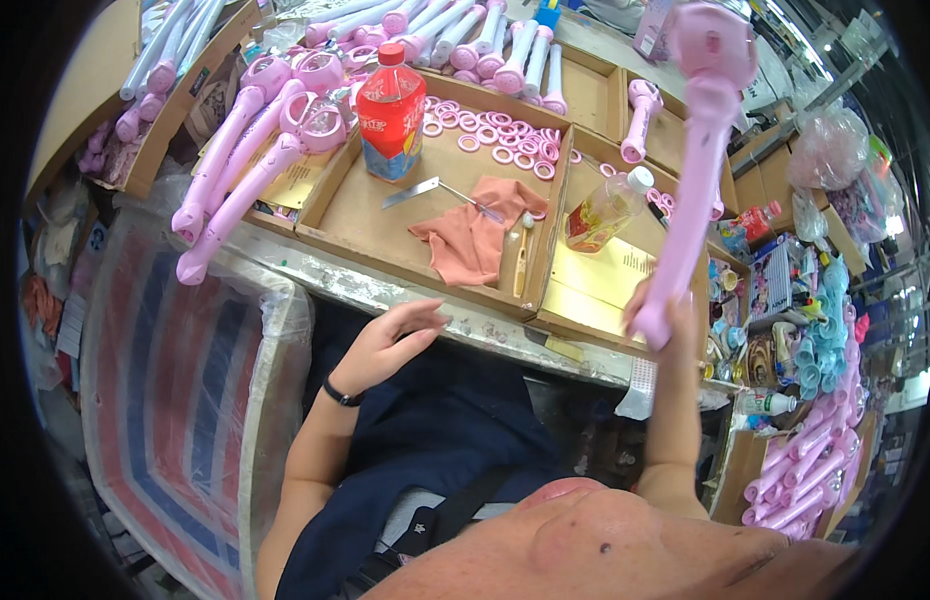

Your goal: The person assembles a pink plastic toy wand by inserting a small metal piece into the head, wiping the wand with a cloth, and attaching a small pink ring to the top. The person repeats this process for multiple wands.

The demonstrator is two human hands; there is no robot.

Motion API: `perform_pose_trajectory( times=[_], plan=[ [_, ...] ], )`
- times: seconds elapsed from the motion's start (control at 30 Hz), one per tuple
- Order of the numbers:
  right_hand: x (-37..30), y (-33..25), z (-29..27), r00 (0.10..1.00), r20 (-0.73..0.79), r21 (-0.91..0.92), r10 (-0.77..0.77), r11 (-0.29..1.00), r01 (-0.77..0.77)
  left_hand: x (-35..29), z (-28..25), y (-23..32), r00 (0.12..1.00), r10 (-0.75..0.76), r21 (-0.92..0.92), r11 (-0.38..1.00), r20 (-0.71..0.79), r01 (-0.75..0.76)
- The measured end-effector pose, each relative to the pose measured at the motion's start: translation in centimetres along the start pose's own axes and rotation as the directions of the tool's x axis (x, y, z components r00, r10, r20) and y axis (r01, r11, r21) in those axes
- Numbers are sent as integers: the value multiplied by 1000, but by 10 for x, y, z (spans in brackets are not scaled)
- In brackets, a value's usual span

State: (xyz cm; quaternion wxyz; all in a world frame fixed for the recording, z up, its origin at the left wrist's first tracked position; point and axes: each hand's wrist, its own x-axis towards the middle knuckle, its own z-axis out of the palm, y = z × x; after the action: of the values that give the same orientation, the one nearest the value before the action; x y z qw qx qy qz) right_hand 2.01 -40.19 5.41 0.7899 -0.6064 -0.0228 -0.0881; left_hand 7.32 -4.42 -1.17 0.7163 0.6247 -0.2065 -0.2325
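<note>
My right hand (667,318) is wrapped round the narrow lower end of a long pink plastic toy wand (693,185), held upright with its wide ring-shaped head at the top; the head is smeared by motion. My left hand (397,345) holds nothing, its fingers stretched out and apart, by the table's near edge. Just beyond it is a cardboard tray (335,225) with an orange cloth (475,235), a metal-bladed tool (410,193) and a small yellow-handled tool (522,262). Many small pink rings (503,140) lie at the tray's far side.
A red-labelled bottle (391,115) and a clear bottle with a yellow label (607,212) stand in the trays. More pink wands (235,150) lie at the left. White-and-pink wands (465,40) line the back. A box of pink wands (800,475) sits at the lower right.
</note>
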Motion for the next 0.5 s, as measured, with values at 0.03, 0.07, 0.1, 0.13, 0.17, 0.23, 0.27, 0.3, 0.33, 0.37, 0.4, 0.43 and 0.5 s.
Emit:
perform_pose_trajectory(
  times=[0.03, 0.07, 0.1, 0.13, 0.17, 0.23, 0.27, 0.3, 0.33, 0.37, 0.4, 0.43, 0.5],
  plan=[
    [21, -11, -19, 989, -135, -90, -54, 995, 42, -12, -3, -8, 998, -47, -41, 998, -29, 46],
    [49, -18, -40, 967, -253, -178, -36, 984, -10, -25, -8, -15, 991, -81, -51, 996, -107, 76],
    [77, -24, -62, 963, -263, -248, -50, 969, -17, -40, -12, -21, 975, -114, -68, 992, -192, 103],
    [105, -25, -85, 912, -411, -312, 13, 937, -154, -55, -16, -25, 935, -188, -145, 978, -300, 150],
    [130, -21, -107, 903, -427, -355, 53, 908, -222, -71, -22, -28, 904, -206, -194, 971, -375, 140],
    [174, -1, -145, 820, -551, -130, 154, 955, -266, -107, -34, -24, 844, -233, -218, 966, -483, 142],
    [195, 10, -160, 794, -591, -64, 144, 973, -223, -125, -40, -20, 810, -244, -216, 965, -533, 148],
    [209, 18, -176, 799, -579, -102, 159, 959, -265, -145, -44, -14, 799, -210, -200, 973, -563, 115],
    [222, 29, -188, 824, -545, -115, 155, 960, -257, -161, -50, -7, 770, -192, -199, 976, -608, 87],
    [231, 35, -200, 834, -534, -146, 140, 956, -254, -177, -57, 1, 735, -133, -120, 990, -665, 70],
    [243, 39, -208, 837, -530, -171, 133, 950, -260, -190, -63, 8, 683, -65, -79, 997, -728, 10],
    [250, 43, -216, 840, -527, -201, 130, 941, -272, -202, -72, 15, 639, -57, -89, 996, -767, -19],
    [255, 44, -229, 841, -527, -264, 124, 917, -300, -223, -97, 19, 587, -78, -101, 995, -806, -6]
  ],
)
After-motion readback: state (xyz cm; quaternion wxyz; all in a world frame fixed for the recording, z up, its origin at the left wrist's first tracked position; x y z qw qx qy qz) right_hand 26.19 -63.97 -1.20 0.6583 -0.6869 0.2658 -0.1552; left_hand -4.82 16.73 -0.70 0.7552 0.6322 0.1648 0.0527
